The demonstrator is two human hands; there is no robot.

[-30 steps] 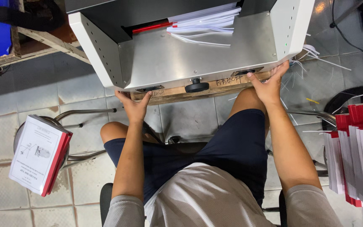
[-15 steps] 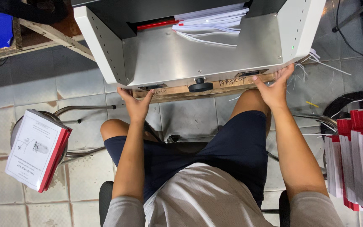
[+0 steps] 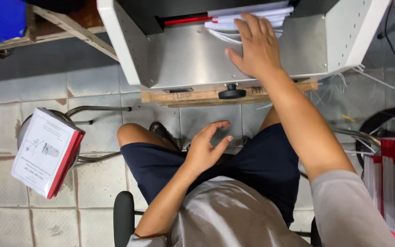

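I sit in front of a grey metal paper-cutting machine [image 3: 188, 55] with a steel table. My right hand [image 3: 254, 45] lies flat, fingers spread, on a stack of white paper with red edges [image 3: 248, 18] at the back of that table. My left hand [image 3: 206, 146] hovers over my lap, fingers loosely apart and holding nothing. A black knob [image 3: 232, 93] sits on the wooden strip [image 3: 193, 96] along the machine's front edge, between the two hands.
A stack of white booklets with red spines [image 3: 46, 151] rests on a round metal stool at my left. Several more red-and-white booklets [image 3: 394, 183] stand at the right. The floor is tiled; paper strips lie near the machine's right side.
Both hands have left the machine's front edge. The right hand moved forward onto the paper stack; the left hand dropped back toward my lap. The camera moved closer to the machine.
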